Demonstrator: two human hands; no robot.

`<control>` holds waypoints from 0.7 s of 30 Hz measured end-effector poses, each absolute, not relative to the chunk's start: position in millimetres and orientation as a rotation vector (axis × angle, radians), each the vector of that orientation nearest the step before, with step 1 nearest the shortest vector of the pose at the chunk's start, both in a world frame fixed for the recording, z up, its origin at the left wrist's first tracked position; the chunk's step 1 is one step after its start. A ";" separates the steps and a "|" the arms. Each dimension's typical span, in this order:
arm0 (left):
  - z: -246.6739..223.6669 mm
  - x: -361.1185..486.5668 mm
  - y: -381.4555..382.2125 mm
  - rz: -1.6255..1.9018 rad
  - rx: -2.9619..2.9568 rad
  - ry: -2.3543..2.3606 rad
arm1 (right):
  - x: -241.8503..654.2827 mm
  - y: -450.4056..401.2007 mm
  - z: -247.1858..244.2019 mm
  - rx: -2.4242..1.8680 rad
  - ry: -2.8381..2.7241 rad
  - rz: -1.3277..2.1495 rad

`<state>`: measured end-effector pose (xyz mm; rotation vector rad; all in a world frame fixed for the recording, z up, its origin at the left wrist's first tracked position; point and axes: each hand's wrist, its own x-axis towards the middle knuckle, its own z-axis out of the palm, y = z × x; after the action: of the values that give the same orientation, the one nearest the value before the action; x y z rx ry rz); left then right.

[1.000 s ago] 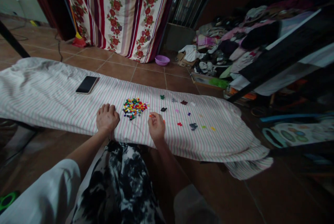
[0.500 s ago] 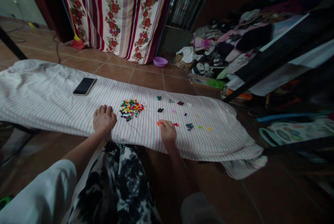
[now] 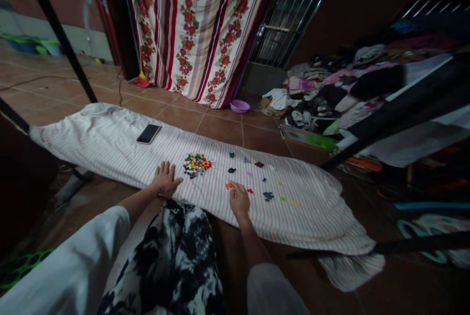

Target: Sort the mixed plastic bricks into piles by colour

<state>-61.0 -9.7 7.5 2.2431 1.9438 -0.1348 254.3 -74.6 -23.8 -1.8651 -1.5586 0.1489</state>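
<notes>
My left hand (image 3: 166, 178) lies palm down on the striped cloth (image 3: 110, 158), fingers stretched and thumb apart, holding nothing. Just right of it is a mixed pile of tiny coloured pieces (image 3: 197, 164). My right hand (image 3: 240, 199) is closed in a pinch at a small group of orange pieces (image 3: 228, 186); whatever is between its fingertips is too small to make out. Small one-colour groups lie around it: black pieces (image 3: 231, 170), green pieces (image 3: 232, 155), red pieces (image 3: 250, 191), dark grey pieces (image 3: 268, 196), brown pieces (image 3: 259, 164) and yellow pieces (image 3: 295, 202).
A phone (image 3: 149, 134) rests on the cloth toward the left. Dark metal posts (image 3: 58, 31) rise at both ends of the long surface. Beyond it are a purple basin (image 3: 240, 106), a floral curtain (image 3: 198, 36) and a heap of clothes (image 3: 330, 85).
The view has shifted, so everything sits lower and mostly further right. My left hand's fingers and thumb have spread wider. My right hand stays at the orange pieces.
</notes>
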 end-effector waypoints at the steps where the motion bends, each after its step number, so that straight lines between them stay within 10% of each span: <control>1: 10.3 -58.7 -10.6 -0.167 2.230 1.935 | 254.7 -74.3 -24.8 -1.858 -1.557 0.144; 21: 51.3 -37.0 -3.1 -0.534 2.025 1.885 | 263.2 -66.2 -16.2 -1.663 -1.264 0.219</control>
<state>-37.0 -3.1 51.3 2.0246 1.8848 -0.5337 263.2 -66.2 -16.2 -1.6634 -1.2643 0.2191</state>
